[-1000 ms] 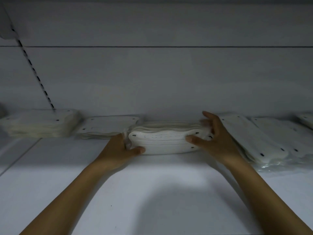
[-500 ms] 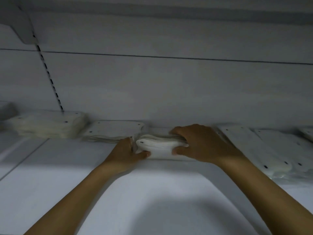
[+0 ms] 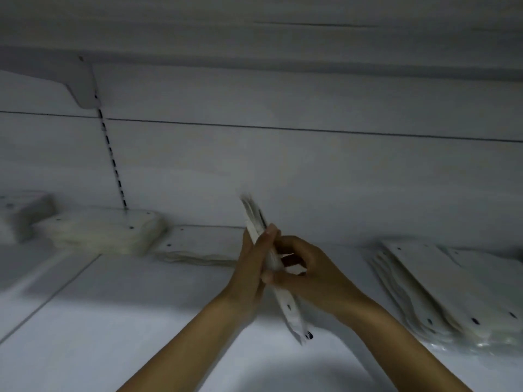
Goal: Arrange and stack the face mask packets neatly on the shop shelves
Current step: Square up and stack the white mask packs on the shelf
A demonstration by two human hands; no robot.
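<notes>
At far left of the shelf (image 3: pixel 85 321): two flat stacks of packets, one cut off by the frame edge (image 3: pixel 25 215), one fuller and just right of it (image 3: pixel 104 232); beyond these, a thin low stack (image 3: pixel 198 248) against the back panel. Laid flat with edges roughly aligned, presumably as finished piles.

At centre: left hand (image 3: pixel 250 274) pressed against the left face of the held bundle of packets (image 3: pixel 273 267), fingers mostly straight. Right hand (image 3: pixel 308 274) curled round the bundle from the right, thumb across the near side. Bundle raised on edge, tilted, clear of the shelf, top end leaning far-left. Held so, in all likelihood, to square the edges before setting down.

At right: a fanned stack (image 3: pixel 441 292), slipped sideways, not yet tidied.

Hard to make out: bundle ends blurred by motion; packet count unreadable; right fingertips hidden behind the bundle; print on packets illegible in dim light.
</notes>
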